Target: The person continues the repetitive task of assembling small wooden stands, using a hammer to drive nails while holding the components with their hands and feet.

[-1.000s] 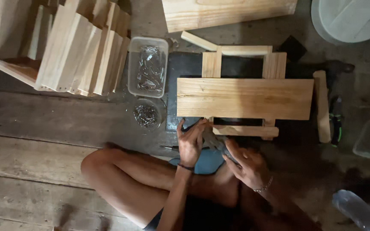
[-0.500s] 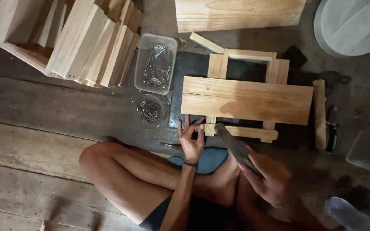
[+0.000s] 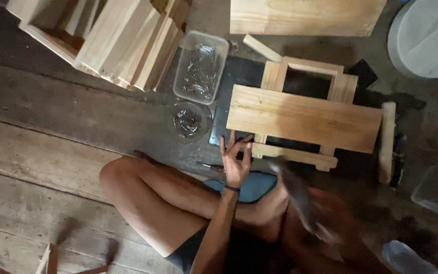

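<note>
A seated person's left hand (image 3: 235, 163) is pinching something small, perhaps a nail, at the near rail of a wooden frame (image 3: 300, 117). The right hand (image 3: 325, 223) is gripping a blurred hammer (image 3: 292, 185).

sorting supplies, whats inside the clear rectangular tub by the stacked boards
The clear tub holds a loose heap of thin metal nails. Those on top show through the open mouth; the ones beneath and the tub's floor are covered by the heap.
</note>
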